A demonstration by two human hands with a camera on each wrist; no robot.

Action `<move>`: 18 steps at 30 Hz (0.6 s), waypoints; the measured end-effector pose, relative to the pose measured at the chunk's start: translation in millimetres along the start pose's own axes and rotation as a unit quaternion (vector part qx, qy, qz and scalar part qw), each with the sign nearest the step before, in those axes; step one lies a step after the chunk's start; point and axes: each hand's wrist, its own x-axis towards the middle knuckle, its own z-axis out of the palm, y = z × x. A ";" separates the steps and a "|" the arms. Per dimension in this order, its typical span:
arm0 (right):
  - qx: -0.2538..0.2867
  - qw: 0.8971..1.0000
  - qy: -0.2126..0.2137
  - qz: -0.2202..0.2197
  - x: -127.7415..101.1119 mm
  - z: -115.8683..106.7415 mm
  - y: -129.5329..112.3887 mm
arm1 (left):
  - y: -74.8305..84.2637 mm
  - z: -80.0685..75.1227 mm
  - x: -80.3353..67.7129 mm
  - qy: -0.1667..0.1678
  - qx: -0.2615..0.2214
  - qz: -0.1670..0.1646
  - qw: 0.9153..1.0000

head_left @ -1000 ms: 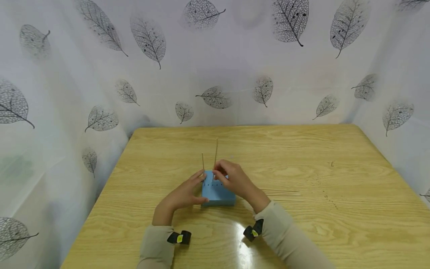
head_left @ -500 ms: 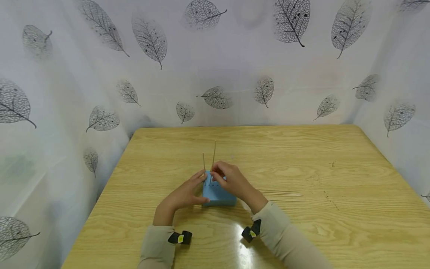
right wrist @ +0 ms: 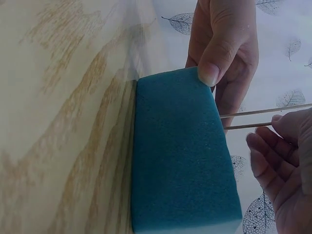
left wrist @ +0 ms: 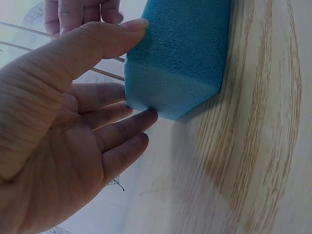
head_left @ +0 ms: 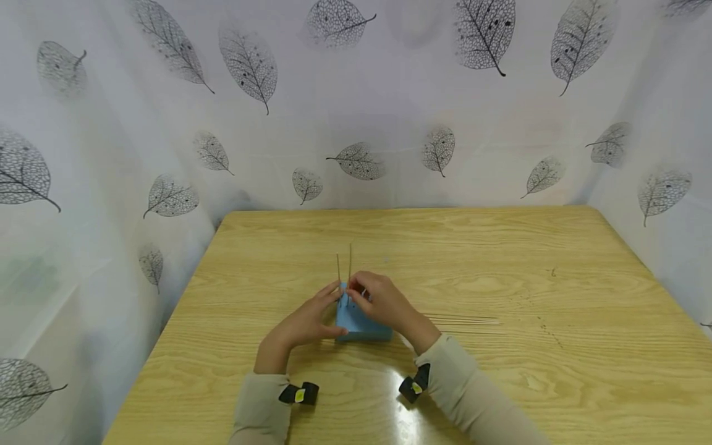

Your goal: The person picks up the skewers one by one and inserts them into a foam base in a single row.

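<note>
A blue foam block [head_left: 363, 326] with small dark holes in its top sits on the table. My left hand [head_left: 303, 320] holds its left side, thumb at the front corner and fingers farther back. In the left wrist view, the thumb lies on the edge of the block [left wrist: 183, 48]. One thin wooden stick [head_left: 338, 267] stands upright in the block by the left fingertips. Just right of it, my right hand [head_left: 386, 300] pinches a second thin stick [head_left: 350, 259] between thumb and fingers. This stick meets the block [right wrist: 180, 146]; how deep it goes I cannot tell.
Several loose thin sticks [head_left: 464, 320] lie on the wooden table [head_left: 500, 247] to the right, partly behind the right wrist. A curtain with a leaf print [head_left: 389, 105] hangs behind and beside the table.
My right hand has shifted slightly left, bringing its stick closer to the standing one. That stick's top has dropped and it now stands more upright. The left hand stays on the block.
</note>
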 end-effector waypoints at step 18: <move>-0.028 0.998 -0.046 0.034 -3.2 8.4 2.1 | 0.3 0.2 -0.1 0.002 0.001 0.000 1.000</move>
